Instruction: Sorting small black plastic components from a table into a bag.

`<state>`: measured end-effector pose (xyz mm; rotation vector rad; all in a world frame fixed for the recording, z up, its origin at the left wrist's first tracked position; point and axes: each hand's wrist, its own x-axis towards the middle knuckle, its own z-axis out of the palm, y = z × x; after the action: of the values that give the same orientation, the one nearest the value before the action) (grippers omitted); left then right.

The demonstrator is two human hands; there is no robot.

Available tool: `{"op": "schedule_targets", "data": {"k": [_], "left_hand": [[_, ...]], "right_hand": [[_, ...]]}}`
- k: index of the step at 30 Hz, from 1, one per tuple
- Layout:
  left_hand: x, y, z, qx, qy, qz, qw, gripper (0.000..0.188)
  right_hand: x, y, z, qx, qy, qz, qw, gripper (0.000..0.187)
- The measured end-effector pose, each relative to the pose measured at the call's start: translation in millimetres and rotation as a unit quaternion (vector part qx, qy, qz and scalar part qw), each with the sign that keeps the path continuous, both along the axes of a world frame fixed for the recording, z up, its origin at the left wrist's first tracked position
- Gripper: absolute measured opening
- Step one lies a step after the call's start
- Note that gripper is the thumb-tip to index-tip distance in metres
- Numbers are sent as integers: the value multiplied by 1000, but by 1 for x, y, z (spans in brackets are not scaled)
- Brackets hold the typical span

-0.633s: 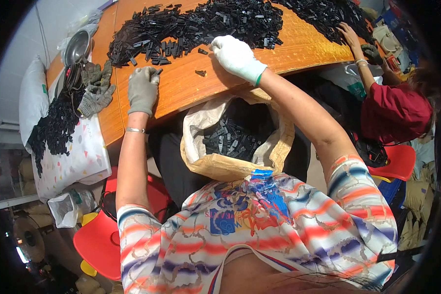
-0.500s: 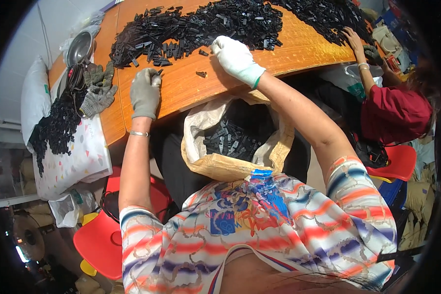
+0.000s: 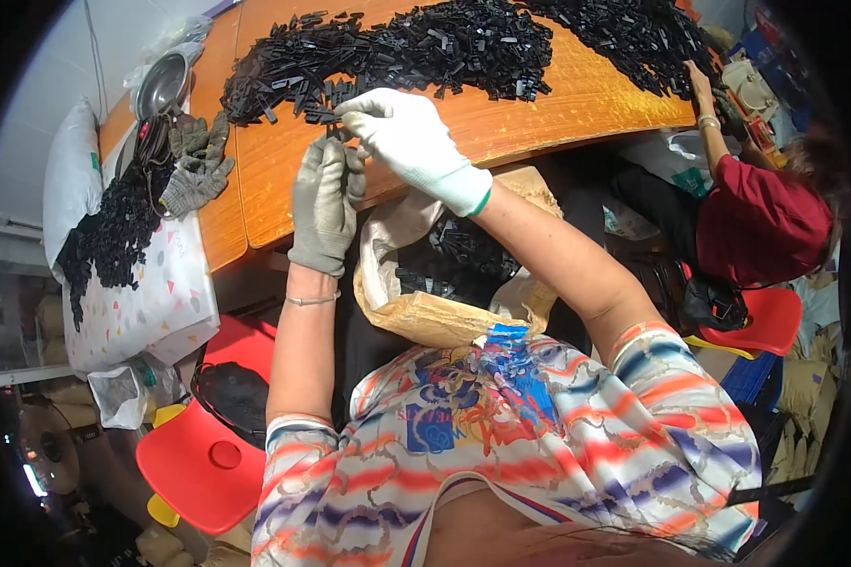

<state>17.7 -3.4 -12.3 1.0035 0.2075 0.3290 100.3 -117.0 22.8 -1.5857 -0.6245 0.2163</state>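
Head view: black piece (image 3: 334,130) between left hand (image 3: 323,200) and right hand (image 3: 408,140), pinched by both.

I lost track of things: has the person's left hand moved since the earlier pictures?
Yes: the left hand has moved rightward, away from the loose grey glove.

Grey-gloved left hand (image 3: 326,200) and white-gloved right hand (image 3: 404,137) met above the table (image 3: 511,125), fingertips together at a small black piece (image 3: 335,130). Pile (image 3: 444,47) lay just beyond. Open sack (image 3: 425,319) sat in the lap, black pieces inside. Spare gloves (image 3: 194,187) and bowl (image 3: 164,85) lay leftward; co-worker (image 3: 764,213), right, had a hand near a second pile (image 3: 633,47).
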Motion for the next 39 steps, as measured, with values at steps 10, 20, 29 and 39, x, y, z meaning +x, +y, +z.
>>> {"op": "schedule_targets", "data": {"k": [10, 20, 29, 39], "left_hand": [[-11, -5, 9, 146, 10, 40, 988, 16], [-10, -10, 1, 227, 12, 81, 971, 18], [0, -23, -10, 235, 63, 120, 963, 21], [10, -16, 7, 160, 61, -5, 985, 23]], "right_hand": [[-8, 3, 1, -11, -37, 1, 999, 21], [0, -4, -4, -227, -338, 16, 913, 19], [5, -5, -16, -324, -454, 73, 827, 13], [9, -13, -4, -318, -324, -41, 890, 18]]}}
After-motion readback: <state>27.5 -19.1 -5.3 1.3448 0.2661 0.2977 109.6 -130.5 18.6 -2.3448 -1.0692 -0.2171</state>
